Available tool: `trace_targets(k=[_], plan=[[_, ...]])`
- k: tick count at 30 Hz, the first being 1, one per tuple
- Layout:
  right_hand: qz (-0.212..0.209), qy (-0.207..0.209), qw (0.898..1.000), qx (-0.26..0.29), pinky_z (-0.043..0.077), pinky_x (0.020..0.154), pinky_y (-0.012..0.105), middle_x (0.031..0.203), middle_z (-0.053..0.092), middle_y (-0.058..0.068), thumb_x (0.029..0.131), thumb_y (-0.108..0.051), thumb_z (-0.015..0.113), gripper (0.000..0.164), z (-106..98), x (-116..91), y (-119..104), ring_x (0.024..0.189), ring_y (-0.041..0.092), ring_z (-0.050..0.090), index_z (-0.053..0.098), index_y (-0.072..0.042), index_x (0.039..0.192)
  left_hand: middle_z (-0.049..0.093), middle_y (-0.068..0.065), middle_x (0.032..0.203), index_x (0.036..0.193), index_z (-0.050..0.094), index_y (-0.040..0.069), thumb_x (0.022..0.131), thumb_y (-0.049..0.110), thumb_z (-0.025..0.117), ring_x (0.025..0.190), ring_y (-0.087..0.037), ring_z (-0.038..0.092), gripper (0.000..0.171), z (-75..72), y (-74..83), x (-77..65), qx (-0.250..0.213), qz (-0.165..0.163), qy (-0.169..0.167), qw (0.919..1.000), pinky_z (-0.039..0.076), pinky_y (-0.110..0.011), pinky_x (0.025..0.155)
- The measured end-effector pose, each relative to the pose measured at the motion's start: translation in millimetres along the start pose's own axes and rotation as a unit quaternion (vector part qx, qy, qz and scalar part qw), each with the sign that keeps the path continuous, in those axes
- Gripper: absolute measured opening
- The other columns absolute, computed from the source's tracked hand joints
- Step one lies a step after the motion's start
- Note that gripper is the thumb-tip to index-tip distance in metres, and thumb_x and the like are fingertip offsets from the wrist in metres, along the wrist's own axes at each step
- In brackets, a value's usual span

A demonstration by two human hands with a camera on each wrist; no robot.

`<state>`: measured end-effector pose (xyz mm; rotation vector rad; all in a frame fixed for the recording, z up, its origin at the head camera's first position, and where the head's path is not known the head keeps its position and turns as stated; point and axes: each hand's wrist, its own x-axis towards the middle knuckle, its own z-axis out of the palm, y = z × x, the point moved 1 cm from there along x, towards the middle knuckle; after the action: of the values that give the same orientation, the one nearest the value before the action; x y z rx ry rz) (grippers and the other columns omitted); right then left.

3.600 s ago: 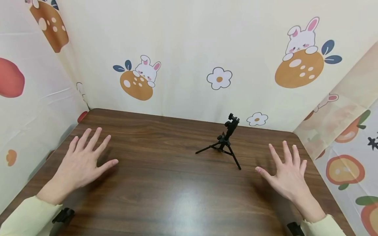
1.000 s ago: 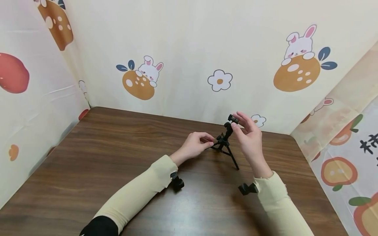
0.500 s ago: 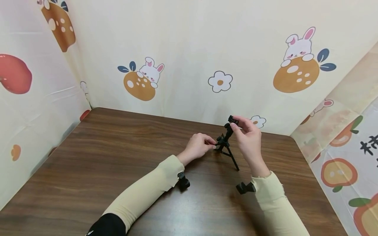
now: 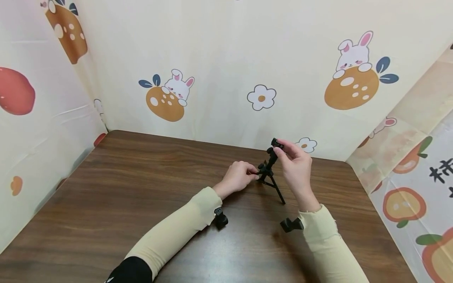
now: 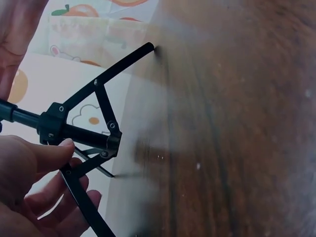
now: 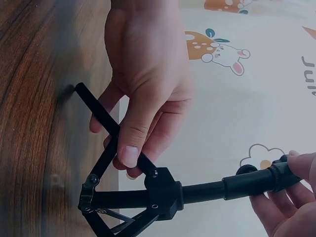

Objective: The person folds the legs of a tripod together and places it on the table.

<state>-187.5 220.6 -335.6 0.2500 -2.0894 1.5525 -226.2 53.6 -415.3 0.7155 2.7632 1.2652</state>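
Note:
A small black tripod (image 4: 271,159) stands on the table with its legs spread and its column leaning slightly right in the head view. My left hand (image 4: 236,175) pinches one of its legs between thumb and fingers, close to the hub. That grip shows in the right wrist view, where the thumb (image 6: 132,143) presses on the leg below the hub. At the top, my right hand (image 4: 296,163) holds the tripod's head with thumb and fingertips, partly covering it. In the left wrist view another leg (image 5: 126,64) reaches down to the tabletop.
The brown wood-grain table (image 4: 141,196) ends at a cream curtain (image 4: 212,118) printed with rabbits and flowers, close behind the tripod. Printed cloth also hangs along both sides. A black wrist camera (image 4: 221,218) sits under the left sleeve, another (image 4: 291,225) beside the right.
Both hands came from spread wide over the table to the tripod. In the last second the left slid right along the leg toward the hub, and the right fingers closed on the head.

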Motion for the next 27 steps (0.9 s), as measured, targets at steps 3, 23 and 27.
trace_targets(k=[3,23,27], plan=[[-0.003,0.003,1.0,-0.006,0.052,0.084,0.021,0.109,0.071,0.012,0.092,-0.011,0.073,0.025,-0.9,-0.1,0.0,0.097,0.012,0.069,0.074,-0.006,0.116,0.073,0.008,0.093,0.102,0.079,0.018,0.093,0.027,0.072,0.079,-0.006,0.063,0.014,1.0,3.4,-1.6,0.011,0.008,0.005,0.9999,0.049,-0.026,0.07],[-0.016,-0.006,0.999,-0.036,0.053,0.08,0.019,0.109,0.071,0.022,0.093,0.0,0.069,0.024,3.4,-1.3,-38.5,0.093,0.015,0.07,0.07,0.008,0.115,0.071,0.003,0.096,0.101,0.073,0.013,0.099,0.022,0.064,0.077,-0.008,0.061,0.013,7.2,11.1,-3.7,0.063,0.022,0.01,0.9977,0.049,-0.029,0.069],[-0.028,-0.004,0.999,-0.046,0.053,0.08,0.019,0.108,0.071,0.021,0.092,0.001,0.069,0.023,5.2,-1.0,-39.2,0.094,0.019,0.071,0.07,0.008,0.113,0.072,0.003,0.098,0.101,0.073,0.011,0.098,0.019,0.064,0.079,-0.007,0.062,0.013,7.0,10.8,-5.7,0.043,0.023,0.026,0.9985,0.05,-0.028,0.069]])
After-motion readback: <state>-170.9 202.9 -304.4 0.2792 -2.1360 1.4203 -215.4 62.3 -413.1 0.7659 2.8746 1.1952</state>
